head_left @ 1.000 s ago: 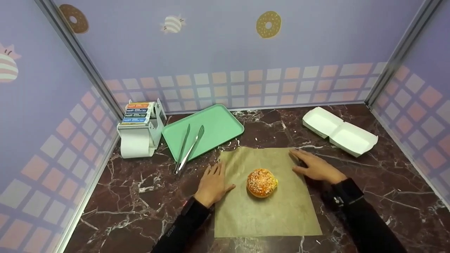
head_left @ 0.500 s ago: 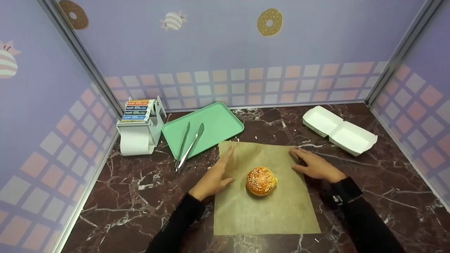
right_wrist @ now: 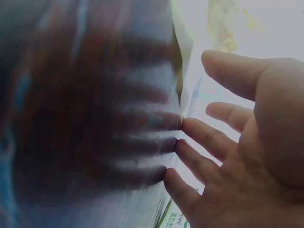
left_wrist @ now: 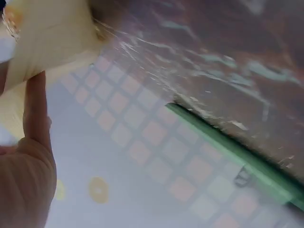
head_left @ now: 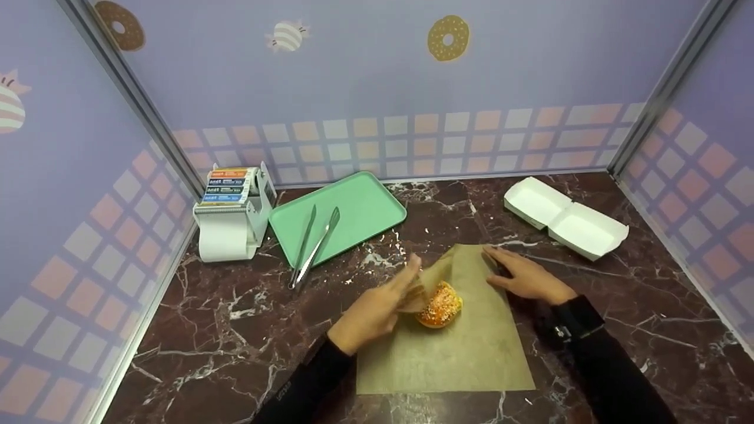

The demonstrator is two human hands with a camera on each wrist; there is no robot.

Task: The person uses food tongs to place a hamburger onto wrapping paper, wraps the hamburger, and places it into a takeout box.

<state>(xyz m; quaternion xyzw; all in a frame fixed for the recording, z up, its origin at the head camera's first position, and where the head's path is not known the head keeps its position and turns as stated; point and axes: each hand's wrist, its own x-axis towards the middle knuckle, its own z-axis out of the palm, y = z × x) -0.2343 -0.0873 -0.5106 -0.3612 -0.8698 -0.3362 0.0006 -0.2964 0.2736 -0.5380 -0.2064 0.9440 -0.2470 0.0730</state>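
Best to draw the flap (head_left: 416, 298) snugly over the bun (head_left: 442, 307), left side hidden, on the paper (head_left: 447, 362), without dragging it. Guide with the straight-fingered left hand (head_left: 372, 311); cannot tell of any thumb pinch. With spread right hand (head_left: 533, 280), anchor the far right edge.

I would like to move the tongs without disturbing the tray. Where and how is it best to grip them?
Probably pinch the tongs across their joined end, coming from the near side. That narrow end reaches past the near corner of the tray, while the two far ends spread apart over it.
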